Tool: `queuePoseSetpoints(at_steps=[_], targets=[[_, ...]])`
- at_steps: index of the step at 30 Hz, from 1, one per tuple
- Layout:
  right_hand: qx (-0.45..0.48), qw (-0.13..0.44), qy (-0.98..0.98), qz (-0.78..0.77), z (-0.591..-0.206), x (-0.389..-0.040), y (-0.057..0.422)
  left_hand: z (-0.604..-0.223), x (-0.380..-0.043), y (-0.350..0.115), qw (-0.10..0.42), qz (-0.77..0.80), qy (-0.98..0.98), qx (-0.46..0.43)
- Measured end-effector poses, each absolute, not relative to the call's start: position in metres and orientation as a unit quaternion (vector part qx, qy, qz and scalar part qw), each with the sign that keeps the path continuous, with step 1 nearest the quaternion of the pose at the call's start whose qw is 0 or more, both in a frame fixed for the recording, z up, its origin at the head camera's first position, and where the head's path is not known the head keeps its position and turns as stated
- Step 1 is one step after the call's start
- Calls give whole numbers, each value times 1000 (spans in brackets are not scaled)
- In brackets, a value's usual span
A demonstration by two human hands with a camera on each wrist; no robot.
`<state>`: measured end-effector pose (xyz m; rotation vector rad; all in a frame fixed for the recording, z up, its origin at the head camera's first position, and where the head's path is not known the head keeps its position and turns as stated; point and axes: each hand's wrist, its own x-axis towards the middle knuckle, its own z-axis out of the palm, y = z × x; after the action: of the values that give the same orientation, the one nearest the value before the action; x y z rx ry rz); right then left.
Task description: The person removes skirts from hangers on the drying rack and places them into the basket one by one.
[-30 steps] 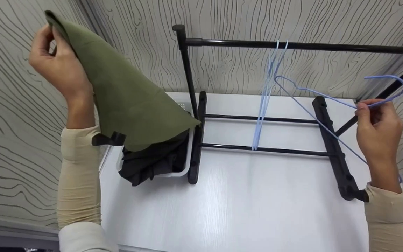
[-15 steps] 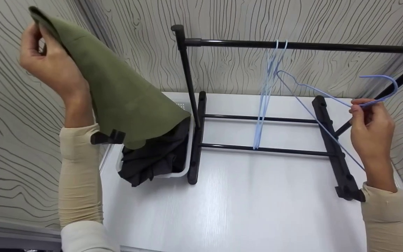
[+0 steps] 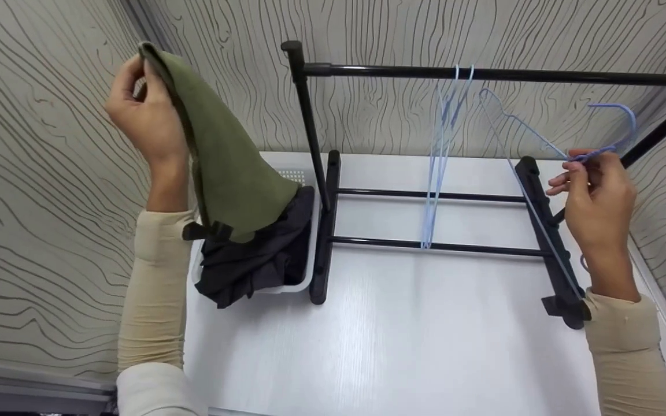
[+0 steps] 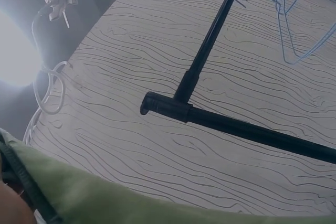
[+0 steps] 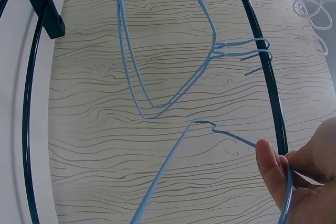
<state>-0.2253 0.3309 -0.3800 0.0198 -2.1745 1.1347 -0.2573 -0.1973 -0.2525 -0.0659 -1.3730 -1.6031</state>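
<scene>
My left hand (image 3: 151, 115) pinches an olive green cloth garment (image 3: 223, 156) by its top edge, at the left of the head view. The garment hangs from the fingers and its lower end rests over dark clothes (image 3: 258, 260) in a white basket (image 3: 312, 271). At the right, my right hand (image 3: 602, 202) pinches a blue wire hanger (image 3: 532, 130) near the base of its hook. The hanger tilts, with one shoulder pointing left. In the right wrist view the thumb presses on the hanger wire (image 5: 163, 171). Only a sliver of the left hand shows in the left wrist view.
A black clothes rack (image 3: 379, 71) stands on the white table (image 3: 402, 335) between the hands. Several blue hangers (image 3: 438, 173) hang from its top bar. Wood-grain patterned panels (image 3: 32, 242) enclose the left, back and right sides.
My left hand goes slightly left, then swings right and down with the garment, which hangs more bunched. My right hand shifts left and up with the hanger, which tilts more steeply.
</scene>
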Motion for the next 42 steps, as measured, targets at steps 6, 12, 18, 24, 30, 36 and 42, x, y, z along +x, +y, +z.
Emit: queuePoseSetpoints(at_steps=[6, 12, 18, 24, 30, 36, 42], targets=[[-2, 322, -841, 434, -377, -229, 326, -268, -267, -193, 452, -652, -609, 7], [-11, 314, -842, 439, -374, -232, 323, -281, -273, -190, 434, -650, -624, 2], [-13, 313, -831, 459, -371, -235, 320, -290, -274, -186, 417, -634, -652, 9], [3, 318, -835, 449, -370, -237, 318, -299, -274, -183, 408, -612, -677, 25], [-1, 311, -835, 454, -370, -239, 316, -310, -276, -182, 380, -606, -698, 27], [-7, 303, -839, 452, -370, -239, 314, -330, -283, -183, 362, -596, -716, 16], [-10, 298, -841, 451, -369, -239, 313, -355, -300, -189, 354, -574, -738, 18]])
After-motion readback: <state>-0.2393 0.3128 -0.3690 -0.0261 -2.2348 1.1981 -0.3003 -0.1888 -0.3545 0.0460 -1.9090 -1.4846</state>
